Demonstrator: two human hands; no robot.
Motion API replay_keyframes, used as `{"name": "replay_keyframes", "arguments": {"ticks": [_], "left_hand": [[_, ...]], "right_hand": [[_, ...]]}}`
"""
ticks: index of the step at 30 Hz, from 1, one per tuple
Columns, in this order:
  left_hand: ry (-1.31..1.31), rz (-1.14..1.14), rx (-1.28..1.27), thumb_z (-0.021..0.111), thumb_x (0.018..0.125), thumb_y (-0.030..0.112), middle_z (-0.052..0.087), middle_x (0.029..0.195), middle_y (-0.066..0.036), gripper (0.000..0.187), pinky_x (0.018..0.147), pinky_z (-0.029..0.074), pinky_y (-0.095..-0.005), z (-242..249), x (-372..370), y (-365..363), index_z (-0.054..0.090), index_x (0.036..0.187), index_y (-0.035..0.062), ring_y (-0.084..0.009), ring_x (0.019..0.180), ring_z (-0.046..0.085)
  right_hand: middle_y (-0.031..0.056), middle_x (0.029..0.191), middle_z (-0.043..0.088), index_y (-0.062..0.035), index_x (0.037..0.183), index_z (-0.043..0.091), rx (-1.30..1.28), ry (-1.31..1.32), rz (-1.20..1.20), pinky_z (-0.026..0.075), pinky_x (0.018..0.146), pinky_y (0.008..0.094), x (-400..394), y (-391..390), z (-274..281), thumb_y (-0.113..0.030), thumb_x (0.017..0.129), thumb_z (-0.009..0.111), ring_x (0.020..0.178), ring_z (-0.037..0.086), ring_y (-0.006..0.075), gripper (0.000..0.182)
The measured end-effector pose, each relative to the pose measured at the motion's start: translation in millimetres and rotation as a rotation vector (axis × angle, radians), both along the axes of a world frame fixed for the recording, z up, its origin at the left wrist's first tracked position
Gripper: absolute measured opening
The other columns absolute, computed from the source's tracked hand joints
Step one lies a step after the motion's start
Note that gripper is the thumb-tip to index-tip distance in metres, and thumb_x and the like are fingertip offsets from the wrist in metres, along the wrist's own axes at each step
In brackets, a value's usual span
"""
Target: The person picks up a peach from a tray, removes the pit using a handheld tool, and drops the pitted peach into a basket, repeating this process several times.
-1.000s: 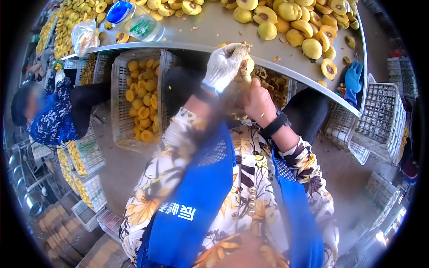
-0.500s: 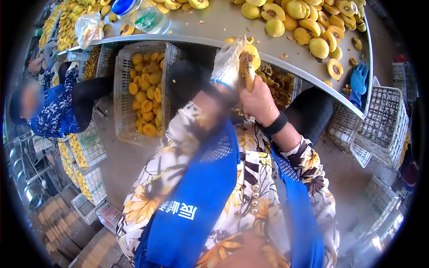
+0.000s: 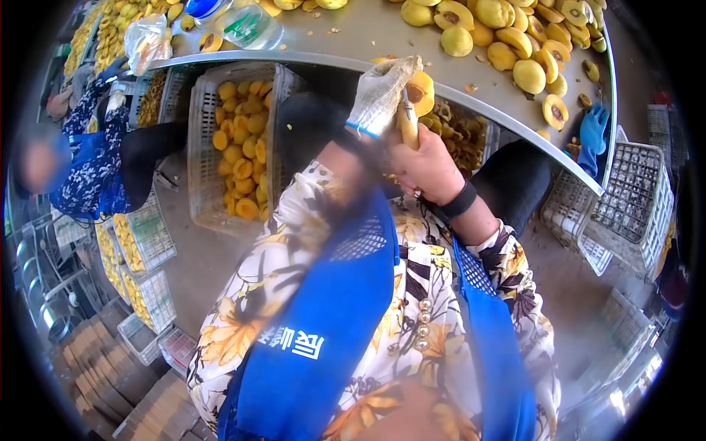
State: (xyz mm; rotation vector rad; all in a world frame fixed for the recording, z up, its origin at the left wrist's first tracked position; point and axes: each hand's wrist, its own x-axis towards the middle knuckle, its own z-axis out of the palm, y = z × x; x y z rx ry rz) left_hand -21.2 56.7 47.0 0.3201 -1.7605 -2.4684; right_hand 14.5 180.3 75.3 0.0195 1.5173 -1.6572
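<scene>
My left hand (image 3: 384, 95), in a white knit glove, is closed around a halved yellow peach (image 3: 422, 93) just off the table's front edge. The peach's cut face, with a brownish-red centre, points toward my right side. Bare and with a black band at the wrist, my right hand (image 3: 430, 167) grips a pitting tool by its light-coloured handle (image 3: 408, 126). The narrow metal end of the tool meets the peach near the glove; its tip is hard to make out. Below the hands, partly hidden by them, a crate holds brownish-yellow fruit pieces (image 3: 460, 143).
A metal table (image 3: 353, 40) carries heaped peach halves (image 3: 515, 44), a blue-capped bottle (image 3: 250, 28), a plastic bag (image 3: 147, 42) and a blue glove (image 3: 592, 128). A crate of peach halves (image 3: 195, 147) stands left; stacked crates (image 3: 632, 191) stand right. A co-worker (image 3: 88, 169) sits at left.
The peach half has turned or shifted slightly right, showing more of its cut face. The tool now lies nearer its left edge. The co-worker's hands have moved apart.
</scene>
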Motion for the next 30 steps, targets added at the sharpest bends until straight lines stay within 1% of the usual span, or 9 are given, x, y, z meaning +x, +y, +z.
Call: {"name": "replay_keyframes", "arguments": {"ticks": [3, 7, 10, 13, 16, 18, 21, 26, 30], "left_hand": [[-0.024, 0.087, 0.181, 0.061, 0.082, 0.026, 0.060, 0.082, -0.007, 0.027, 0.054, 0.048, -0.0277, -3, -3, 0, 0.059, 0.095, 0.0033, -0.0155, 0.068, 0.059], [-0.247, -0.224, 0.808, 0.056, 0.085, 0.037, 0.060, 0.083, -0.008, 0.034, 0.057, 0.048, -0.0301, -13, -9, -20, 0.057, 0.096, 0.0045, -0.0187, 0.070, 0.059], [-0.248, 0.071, 0.628, 0.045, 0.086, 0.050, 0.059, 0.083, -0.009, 0.049, 0.064, 0.048, -0.0335, -25, -16, -20, 0.055, 0.097, 0.0033, -0.0225, 0.073, 0.056], [-0.183, 0.212, 0.495, 0.047, 0.086, 0.049, 0.059, 0.088, -0.009, 0.047, 0.066, 0.049, -0.0328, -16, -12, -28, 0.053, 0.099, 0.0038, -0.0204, 0.079, 0.057], [-0.135, 0.280, 0.373, 0.046, 0.088, 0.046, 0.059, 0.094, -0.009, 0.044, 0.068, 0.049, -0.0325, 7, 3, -28, 0.053, 0.103, 0.0051, -0.0193, 0.084, 0.058], [-0.171, 0.271, 0.376, 0.044, 0.090, 0.044, 0.057, 0.103, -0.011, 0.043, 0.070, 0.050, -0.0349, 16, 3, -29, 0.051, 0.108, 0.0055, -0.0207, 0.090, 0.058], [-0.100, 0.333, 0.275, 0.044, 0.090, 0.045, 0.059, 0.094, -0.009, 0.044, 0.067, 0.050, -0.0280, -5, 3, -24, 0.055, 0.103, 0.0045, -0.0171, 0.083, 0.059], [-0.086, 0.289, 0.183, 0.047, 0.090, 0.037, 0.060, 0.090, -0.006, 0.037, 0.066, 0.049, -0.0244, 19, 6, -10, 0.058, 0.099, 0.0030, -0.0124, 0.078, 0.058], [-0.055, 0.295, 0.219, 0.056, 0.087, 0.028, 0.061, 0.088, -0.006, 0.029, 0.062, 0.049, -0.0243, 19, 5, -4, 0.059, 0.096, 0.0017, -0.0114, 0.074, 0.058]], "right_hand": [[0.0029, 0.057, 0.048, -0.0039, 0.085, 0.045, -0.047, 0.133, -0.020, 0.033, 0.032, 0.0204, -2, 0, -6, -0.004, 0.079, 0.050, 0.037, 0.043, 0.0088, 0.008], [0.0022, 0.059, 0.051, -0.0037, 0.086, 0.048, -0.082, 0.409, -0.071, 0.034, 0.034, 0.0191, 0, -6, -27, -0.003, 0.079, 0.052, 0.038, 0.043, 0.0065, 0.008], [0.0012, 0.058, 0.051, -0.0025, 0.090, 0.049, -0.133, 0.265, -0.132, 0.033, 0.034, 0.0185, -3, -3, -17, -0.004, 0.082, 0.053, 0.037, 0.043, 0.0056, 0.009], [0.0005, 0.057, 0.049, -0.0027, 0.089, 0.049, -0.352, 0.149, -0.228, 0.032, 0.033, 0.0191, -10, 6, -15, -0.004, 0.084, 0.050, 0.036, 0.042, 0.0068, 0.006], [0.0151, 0.062, 0.057, 0.0021, 0.086, 0.052, 0.633, 1.055, 0.252, 0.046, 0.050, 0.0364, -20, 26, -57, -0.012, 0.079, 0.057, 0.051, 0.057, 0.0273, 0.017], [0.0197, 0.068, 0.058, 0.0031, 0.088, 0.053, 0.591, 1.267, 0.063, 0.047, 0.058, 0.0382, -22, 18, -38, -0.015, 0.077, 0.059, 0.061, 0.059, 0.0323, 0.022], [0.0221, 0.073, 0.059, 0.0035, 0.092, 0.054, 0.497, 1.149, 0.027, 0.047, 0.062, 0.0375, -15, 11, -21, -0.017, 0.076, 0.060, 0.068, 0.060, 0.0340, 0.027], [0.0175, 0.067, 0.058, 0.0037, 0.086, 0.053, 0.374, 0.707, 0.002, 0.046, 0.059, 0.0354, -17, -5, -7, -0.018, 0.076, 0.060, 0.062, 0.059, 0.0250, 0.025], [0.0081, 0.061, 0.055, 0.0001, 0.085, 0.048, 0.154, 0.685, 0.130, 0.039, 0.038, 0.0260, -13, -9, -29, -0.010, 0.080, 0.051, 0.040, 0.048, 0.0137, 0.012]]}}
